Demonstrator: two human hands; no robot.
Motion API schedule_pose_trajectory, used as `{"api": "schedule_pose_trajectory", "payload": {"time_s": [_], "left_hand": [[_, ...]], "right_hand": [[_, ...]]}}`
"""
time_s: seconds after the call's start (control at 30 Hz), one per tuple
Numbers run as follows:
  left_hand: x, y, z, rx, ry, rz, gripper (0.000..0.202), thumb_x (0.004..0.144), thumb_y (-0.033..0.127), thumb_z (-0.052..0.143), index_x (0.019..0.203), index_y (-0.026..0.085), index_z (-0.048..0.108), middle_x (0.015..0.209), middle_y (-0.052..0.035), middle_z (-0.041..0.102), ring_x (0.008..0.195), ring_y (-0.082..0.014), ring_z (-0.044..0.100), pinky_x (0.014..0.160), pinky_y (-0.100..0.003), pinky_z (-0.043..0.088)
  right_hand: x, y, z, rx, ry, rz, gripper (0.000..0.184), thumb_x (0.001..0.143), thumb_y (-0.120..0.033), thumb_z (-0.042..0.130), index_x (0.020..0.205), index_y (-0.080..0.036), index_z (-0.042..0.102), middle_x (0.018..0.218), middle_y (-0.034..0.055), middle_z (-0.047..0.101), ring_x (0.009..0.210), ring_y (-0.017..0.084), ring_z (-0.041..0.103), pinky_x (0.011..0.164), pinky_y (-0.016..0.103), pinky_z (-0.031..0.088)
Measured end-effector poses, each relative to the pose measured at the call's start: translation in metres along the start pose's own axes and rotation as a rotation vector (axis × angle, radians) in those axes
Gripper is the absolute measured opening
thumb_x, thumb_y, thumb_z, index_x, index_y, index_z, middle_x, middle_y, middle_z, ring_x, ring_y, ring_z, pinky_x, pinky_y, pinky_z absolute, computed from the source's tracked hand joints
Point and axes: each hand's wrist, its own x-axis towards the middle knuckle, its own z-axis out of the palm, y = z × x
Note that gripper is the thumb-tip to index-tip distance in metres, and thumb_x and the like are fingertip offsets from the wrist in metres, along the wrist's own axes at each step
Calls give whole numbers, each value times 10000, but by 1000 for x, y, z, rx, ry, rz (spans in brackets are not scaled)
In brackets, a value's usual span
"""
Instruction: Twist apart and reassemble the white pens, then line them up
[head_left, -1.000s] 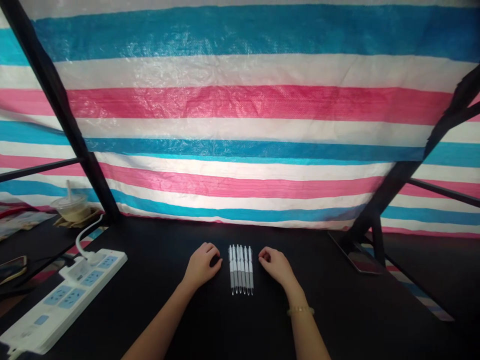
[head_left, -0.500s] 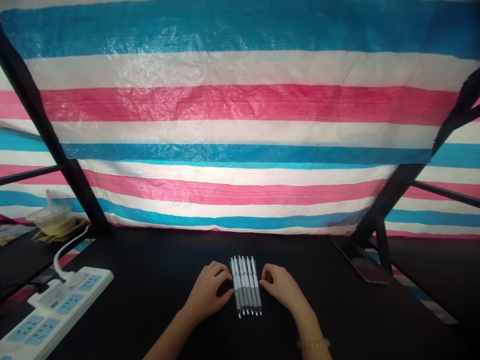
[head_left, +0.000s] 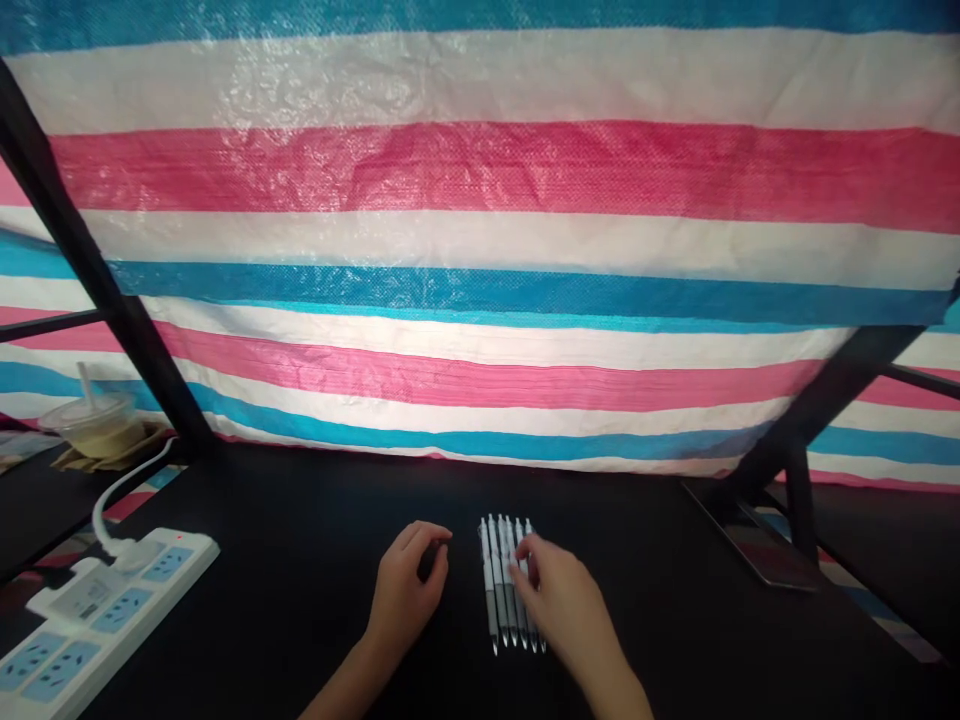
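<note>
Several white and grey pens [head_left: 501,580] lie side by side in a neat row on the black table [head_left: 300,580], tips toward me. My right hand [head_left: 564,600] lies over the right side of the row, fingers curled down onto the pens and touching them; whether it grips one is hidden. My left hand [head_left: 409,590] rests on the table just left of the row, fingers loosely curled, apart from the pens and holding nothing I can see.
A white power strip [head_left: 97,620] with a plugged-in cable lies at the left. A lidded drink cup [head_left: 94,425] stands at far left. A dark phone [head_left: 765,545] leans at the right by a black frame post. A striped tarp hangs behind.
My right hand moved left from beside the row onto its right pens. My left hand drew slightly away from the row. The camera tilted and shifted a little.
</note>
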Motion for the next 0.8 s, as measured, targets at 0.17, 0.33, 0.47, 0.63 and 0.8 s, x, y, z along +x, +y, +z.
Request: {"api": "schedule_pose_trajectory", "payload": {"time_s": [0.17, 0.33, 0.47, 0.63, 0.8], "left_hand": [[0, 0, -1, -122, 90, -172, 124, 848, 194, 553, 865, 240, 667, 846, -44, 705, 787, -241, 664, 719, -344, 521], [-1, 5, 1, -166, 65, -192, 100, 846, 208, 568, 855, 237, 664, 843, -48, 704, 794, -244, 665, 724, -344, 523], [-3, 8, 3, -204, 29, -212, 100, 838, 210, 587, 899, 231, 663, 842, -45, 704, 801, -240, 671, 724, -337, 530], [-5, 9, 7, -395, -22, -330, 153, 862, 290, 605, 998, 225, 631, 866, -32, 671, 736, -201, 658, 637, -302, 539], [2, 5, 8, -738, -74, -573, 436, 749, 414, 756, 1097, 187, 625, 854, -29, 658, 605, -145, 622, 529, -260, 517]], "right_hand": [[-13, -23, 24, 67, -23, 33, 166, 741, -312, 667, 672, -246, 532, 655, 66, 613, 589, 228, 556, 538, 317, 228], [-15, -20, 44, 202, 5, 74, 335, 683, -284, 710, 540, -255, 409, 571, 26, 469, 549, 205, 479, 548, 342, 219], [-17, -21, 55, 206, 8, 102, 353, 673, -259, 702, 529, -261, 380, 581, 22, 438, 545, 198, 449, 549, 347, 211], [-20, -30, 50, 258, -10, 77, 354, 680, -276, 677, 499, -263, 372, 539, 17, 446, 496, 160, 381, 540, 341, 180], [-26, -48, 42, 339, -40, 6, 345, 738, -303, 626, 528, -258, 356, 481, -6, 479, 467, 157, 425, 514, 315, 213]]}}
